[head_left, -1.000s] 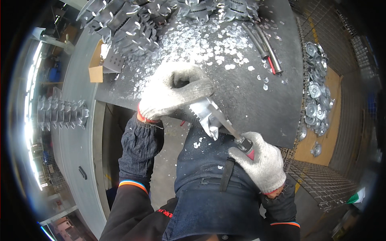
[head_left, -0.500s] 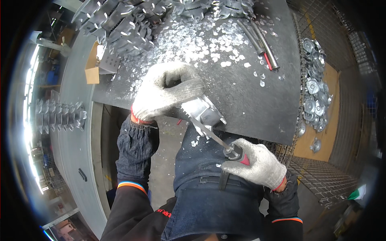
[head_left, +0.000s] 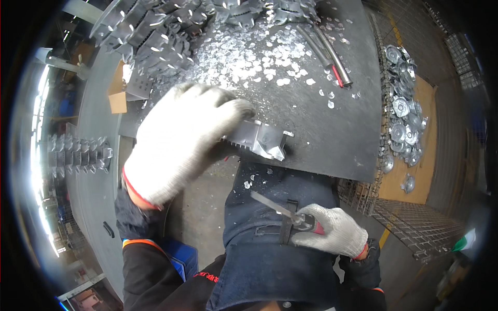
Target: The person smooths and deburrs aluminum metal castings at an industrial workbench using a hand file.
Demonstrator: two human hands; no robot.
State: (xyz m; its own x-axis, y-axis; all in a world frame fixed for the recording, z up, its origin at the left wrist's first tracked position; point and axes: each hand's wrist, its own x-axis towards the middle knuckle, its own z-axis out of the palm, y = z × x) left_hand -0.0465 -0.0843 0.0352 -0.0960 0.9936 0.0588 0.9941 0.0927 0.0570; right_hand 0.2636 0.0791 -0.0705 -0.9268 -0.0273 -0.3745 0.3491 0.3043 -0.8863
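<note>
Moved since the earlier frame: the blade (head_left: 270, 202) is now away from the metal part (head_left: 259, 139) and lies lower, over the lap (head_left: 259, 228); the metal part is turned more level, and the left wrist is shifted toward seven o'clock.
Left fingers: the left hand (head_left: 179, 140), in a white glove, is closed on the nine o'clock end of the metal part; the fingertips are partly hidden.
Right fingers: the right hand (head_left: 334, 231), also gloved, is wrapped around the red-and-black handle (head_left: 318, 227); its blade points to ten o'clock, touching nothing.
Metal part: it is at the near edge of the dark table (head_left: 342, 129); whether it rests there, I cannot tell.
Metal flakes: many flakes (head_left: 275, 62) are scattered at twelve o'clock from the part.
Two tubes: these tubes (head_left: 334, 60) lie at one o'clock.
Finned pile: similar pieces (head_left: 150, 31) are heaped between ten and eleven.
Round castings: shiny castings (head_left: 400, 129) are gathered near three o'clock, beyond the table.
Carton: one open carton (head_left: 118, 98) stands between nine and ten.
</note>
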